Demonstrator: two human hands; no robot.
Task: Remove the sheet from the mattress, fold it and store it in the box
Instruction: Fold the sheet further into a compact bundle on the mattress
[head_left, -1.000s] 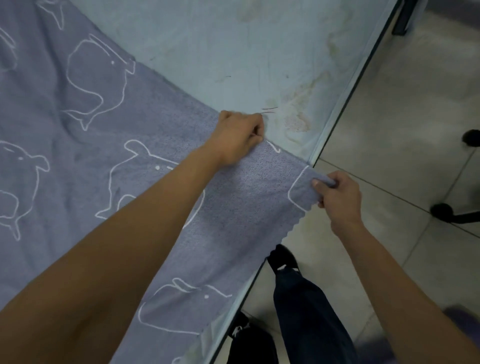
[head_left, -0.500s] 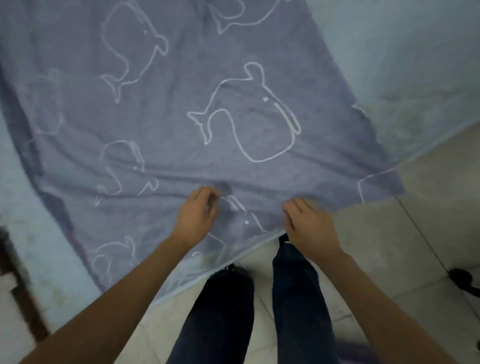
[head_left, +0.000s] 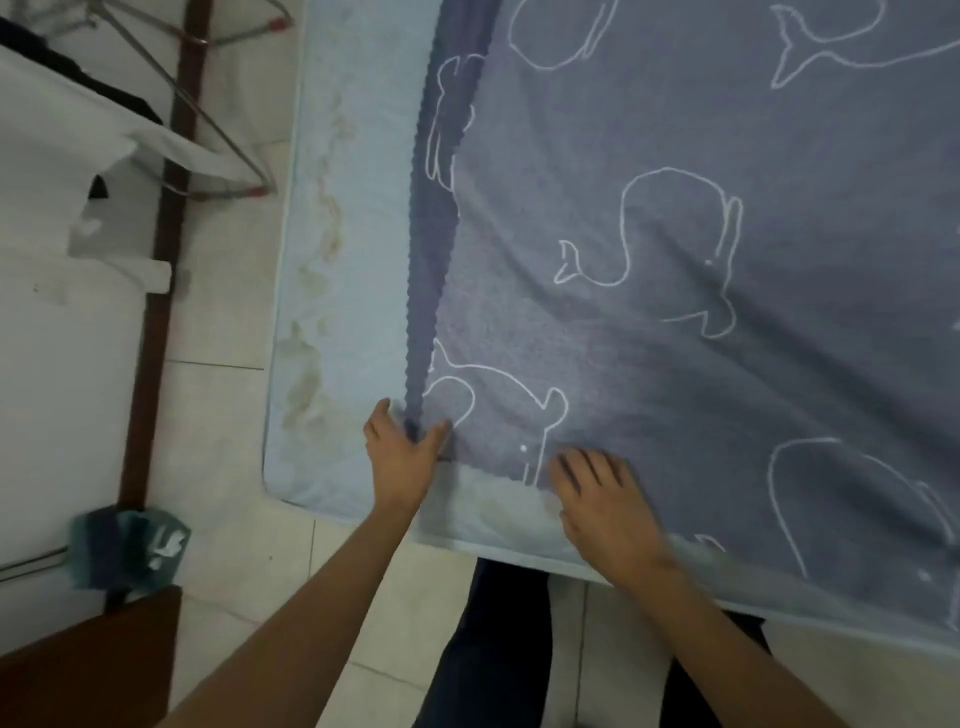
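Sheet: the greyish-blue cloth sheet with white whale outlines (head_left: 675, 364) lies spread over most of the bed. Its left edge is folded over into a darker strip that runs down to the near end.
Mattress: the pale blue mattress with brownish stains (head_left: 353, 260) sits under the sheet. A bare strip of it shows on the left side and along the near edge.
Left hand: the left hand (head_left: 402, 452) is at the near left corner of the sheet. The folded strip goes between its thumb and fingers, and they pinch it.
Right hand: the right hand (head_left: 602, 504) lies on the near edge of the sheet with its fingers spread out. It is blurry, so it only looks flat; I cannot be sure it grabs any cloth.
Hands together: they are near each other but do not touch.
Legs: two legs in dark trousers (head_left: 498, 649) stand right against the near edge of the mattress.
Floor: white floor tiles (head_left: 234, 338) show to the left of the bed.
Left side: a dark brown wooden bar (head_left: 161, 270) runs along the floor, with thin wire hangers (head_left: 208, 119) near its far end.
Small cloth: a bunched teal cloth (head_left: 130, 553) sits at the near end of the wooden bar.
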